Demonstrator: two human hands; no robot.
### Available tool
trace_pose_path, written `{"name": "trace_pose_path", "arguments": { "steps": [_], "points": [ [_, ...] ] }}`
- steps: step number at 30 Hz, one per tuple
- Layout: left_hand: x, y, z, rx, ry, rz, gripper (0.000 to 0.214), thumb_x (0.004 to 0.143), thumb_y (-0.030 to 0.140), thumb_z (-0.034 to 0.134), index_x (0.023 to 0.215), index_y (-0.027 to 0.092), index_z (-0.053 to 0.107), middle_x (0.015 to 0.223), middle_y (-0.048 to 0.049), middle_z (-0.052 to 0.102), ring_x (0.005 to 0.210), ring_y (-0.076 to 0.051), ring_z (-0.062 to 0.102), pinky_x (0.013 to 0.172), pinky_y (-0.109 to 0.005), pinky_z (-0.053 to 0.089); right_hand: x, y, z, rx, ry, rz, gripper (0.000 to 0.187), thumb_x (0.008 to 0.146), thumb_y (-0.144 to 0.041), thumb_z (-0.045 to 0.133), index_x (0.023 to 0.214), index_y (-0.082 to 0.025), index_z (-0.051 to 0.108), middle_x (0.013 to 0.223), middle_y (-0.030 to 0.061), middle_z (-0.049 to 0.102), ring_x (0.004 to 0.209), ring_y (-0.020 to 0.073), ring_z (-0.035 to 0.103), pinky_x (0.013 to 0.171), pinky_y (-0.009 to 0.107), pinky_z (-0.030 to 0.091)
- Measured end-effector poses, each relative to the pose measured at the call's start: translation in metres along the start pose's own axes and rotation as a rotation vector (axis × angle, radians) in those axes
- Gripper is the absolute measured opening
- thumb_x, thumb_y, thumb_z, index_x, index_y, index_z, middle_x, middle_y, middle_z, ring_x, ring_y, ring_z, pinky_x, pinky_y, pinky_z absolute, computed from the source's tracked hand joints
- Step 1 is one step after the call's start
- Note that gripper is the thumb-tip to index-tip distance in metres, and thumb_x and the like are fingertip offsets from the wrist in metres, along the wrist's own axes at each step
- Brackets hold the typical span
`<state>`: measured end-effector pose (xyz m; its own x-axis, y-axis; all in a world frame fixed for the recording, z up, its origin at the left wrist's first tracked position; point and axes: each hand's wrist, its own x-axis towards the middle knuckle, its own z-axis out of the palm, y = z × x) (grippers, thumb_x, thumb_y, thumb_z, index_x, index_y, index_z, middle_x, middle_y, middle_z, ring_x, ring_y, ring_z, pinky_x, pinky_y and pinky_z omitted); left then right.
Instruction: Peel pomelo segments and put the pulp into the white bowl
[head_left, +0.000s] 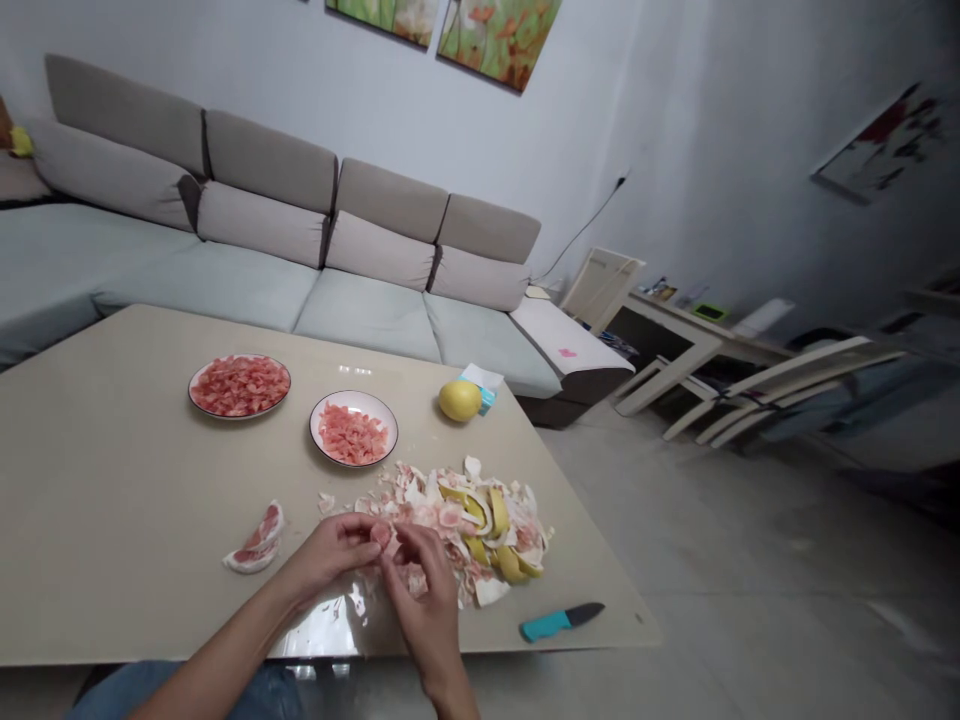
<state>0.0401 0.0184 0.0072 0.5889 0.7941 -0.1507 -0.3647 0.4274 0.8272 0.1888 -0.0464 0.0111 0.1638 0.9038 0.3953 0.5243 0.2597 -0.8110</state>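
Between my two hands is a small piece of pink pomelo flesh [381, 535]. My left hand [337, 548] pinches it from the left, and the closed fingers of my right hand [429, 578] meet it from the right. Just beyond and beside the right hand spreads a heap of pomelo peel [495, 512], yellow rind mixed with white pith and pink membrane. To the left of my left hand, pomelo segments [259, 540] with white skin lie on the table. Farther back stand a small plate of pink pulp [354, 430] and a fuller plate of pulp [240, 387].
A knife [562, 621] with a turquoise handle lies near the right front corner of the glossy table [112, 480]. At the back right, a whole yellow pomelo [460, 401] rests against a blue-and-white tissue pack [484, 385]. Behind the table stretches a grey sofa [367, 310].
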Motion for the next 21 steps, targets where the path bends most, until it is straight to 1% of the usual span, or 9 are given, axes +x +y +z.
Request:
{"name": "trace_pose_path", "arguments": {
  "steps": [2,4,6,9,12,17,21],
  "points": [
    [0.003,-0.001,-0.001,0.081,0.024,0.06,0.039,0.059,0.027,0.086,0.091,0.013,0.069,0.085,-0.0061,0.069,0.083,-0.019,0.064,0.079,-0.03,0.048,0.003,-0.002,-0.006,0.074,-0.021,0.085,0.028,0.085,-0.026,0.063,0.113,-0.026,0.062,0.107,0.0084,0.061,0.088,0.0212,0.06,0.076,0.033,0.051],
    [0.005,-0.001,-0.001,0.135,0.024,0.106,0.033,0.058,0.025,0.086,0.083,0.013,0.069,0.08,-0.005,0.069,0.078,-0.019,0.064,0.077,-0.03,0.048,0.005,-0.002,-0.01,0.119,-0.056,0.136,0.027,0.083,-0.028,0.066,0.11,-0.026,0.064,0.108,0.0084,0.062,0.092,0.0224,0.06,0.078,0.033,0.051],
    [0.004,-0.001,0.0,0.156,0.008,0.123,0.028,0.058,0.026,0.085,0.077,0.013,0.068,0.077,-0.0047,0.069,0.076,-0.018,0.063,0.075,-0.03,0.048,0.007,-0.002,-0.014,0.167,-0.106,0.168,0.025,0.081,-0.03,0.069,0.105,-0.025,0.067,0.108,0.0081,0.064,0.096,0.0237,0.061,0.082,0.034,0.05],
    [0.002,-0.001,0.002,0.176,0.021,0.121,0.029,0.056,0.025,0.086,0.076,0.013,0.068,0.077,-0.0051,0.07,0.076,-0.019,0.064,0.075,-0.031,0.048,0.01,-0.004,-0.017,0.232,-0.165,0.214,0.021,0.08,-0.032,0.07,0.099,-0.024,0.07,0.104,0.0078,0.067,0.095,0.0241,0.063,0.082,0.033,0.05],
    [0.0,0.0,0.002,0.223,0.042,0.12,0.028,0.058,0.024,0.085,0.078,0.014,0.069,0.078,-0.0054,0.07,0.076,-0.019,0.064,0.076,-0.031,0.048,0.013,-0.01,-0.018,0.223,-0.178,0.221,0.02,0.079,-0.031,0.071,0.098,-0.023,0.07,0.099,0.0072,0.069,0.091,0.0235,0.064,0.079,0.032,0.051],
    [-0.003,0.004,0.002,0.266,0.032,0.117,0.025,0.062,0.022,0.082,0.082,0.014,0.07,0.081,-0.0054,0.07,0.077,-0.018,0.063,0.075,-0.029,0.048,0.016,-0.018,-0.018,0.19,-0.207,0.201,0.005,0.08,-0.025,0.067,0.082,-0.021,0.069,0.086,0.0052,0.067,0.076,0.0192,0.064,0.063,0.026,0.052],
    [-0.004,0.006,0.003,0.258,0.019,0.115,0.025,0.064,0.023,0.081,0.084,0.013,0.07,0.083,-0.0061,0.07,0.079,-0.018,0.063,0.075,-0.028,0.048,0.016,-0.017,-0.016,0.22,-0.18,0.214,0.003,0.078,-0.022,0.068,0.079,-0.02,0.068,0.084,0.0053,0.067,0.073,0.0181,0.064,0.06,0.024,0.052]
  ]
}}
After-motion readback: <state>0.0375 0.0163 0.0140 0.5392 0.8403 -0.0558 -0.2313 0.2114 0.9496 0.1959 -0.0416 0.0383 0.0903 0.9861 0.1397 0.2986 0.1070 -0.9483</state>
